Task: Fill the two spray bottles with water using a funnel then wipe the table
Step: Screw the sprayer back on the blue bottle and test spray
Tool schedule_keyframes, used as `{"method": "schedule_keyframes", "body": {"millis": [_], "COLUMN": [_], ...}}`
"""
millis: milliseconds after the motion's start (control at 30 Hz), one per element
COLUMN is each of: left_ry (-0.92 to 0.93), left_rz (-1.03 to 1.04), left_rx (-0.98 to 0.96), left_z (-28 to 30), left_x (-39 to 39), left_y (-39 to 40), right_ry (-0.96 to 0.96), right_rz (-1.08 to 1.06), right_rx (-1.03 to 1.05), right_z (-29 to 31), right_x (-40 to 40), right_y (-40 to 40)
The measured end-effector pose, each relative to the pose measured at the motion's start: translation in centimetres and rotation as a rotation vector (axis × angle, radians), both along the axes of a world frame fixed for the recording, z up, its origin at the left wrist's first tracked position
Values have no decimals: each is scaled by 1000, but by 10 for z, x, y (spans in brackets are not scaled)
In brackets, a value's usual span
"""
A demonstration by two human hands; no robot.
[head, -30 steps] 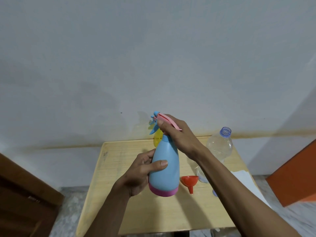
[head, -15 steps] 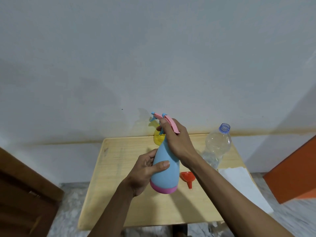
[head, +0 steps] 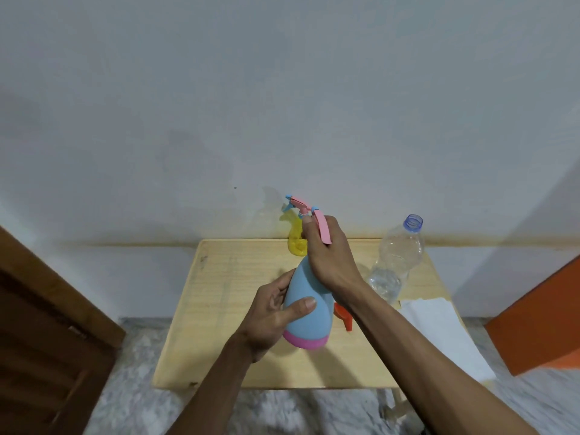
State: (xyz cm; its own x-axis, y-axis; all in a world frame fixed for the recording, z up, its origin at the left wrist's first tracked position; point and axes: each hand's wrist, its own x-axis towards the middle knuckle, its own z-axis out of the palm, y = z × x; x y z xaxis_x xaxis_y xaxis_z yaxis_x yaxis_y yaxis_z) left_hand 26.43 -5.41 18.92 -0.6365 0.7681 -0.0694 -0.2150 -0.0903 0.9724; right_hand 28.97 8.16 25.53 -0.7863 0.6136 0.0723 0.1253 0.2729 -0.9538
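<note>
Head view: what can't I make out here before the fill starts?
- Blue spray bottle: neck joint covered by the right hand; contents unseen, body opaque.
- Yellow spray bottle: mostly behind the blue one.
- Orange funnel: largely behind the right forearm.
- White cloth: partly overhangs the table edge.
- Left hand: fingers behind the bottle.

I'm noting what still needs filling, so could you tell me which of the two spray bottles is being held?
The blue spray bottle with the pink base: left hand grips its body, right hand its neck. The yellow spray bottle stands untouched behind it.

Soft even light, faint shadows, bowed edges
</note>
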Motion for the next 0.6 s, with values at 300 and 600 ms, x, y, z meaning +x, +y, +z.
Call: {"method": "schedule_keyframes", "body": {"millis": [300,600], "left_ry": [42,151], "left_rz": [79,143], "left_rx": [-22,-163], "left_z": [-2,-27], "left_x": [43,139], "left_y": [4,-7], "right_ry": [-13,54], "right_rz": [38,-121], "right_rx": [18,-11], "right_z": [4,-33], "right_x": [44,142], "right_y": [2,-10]}}
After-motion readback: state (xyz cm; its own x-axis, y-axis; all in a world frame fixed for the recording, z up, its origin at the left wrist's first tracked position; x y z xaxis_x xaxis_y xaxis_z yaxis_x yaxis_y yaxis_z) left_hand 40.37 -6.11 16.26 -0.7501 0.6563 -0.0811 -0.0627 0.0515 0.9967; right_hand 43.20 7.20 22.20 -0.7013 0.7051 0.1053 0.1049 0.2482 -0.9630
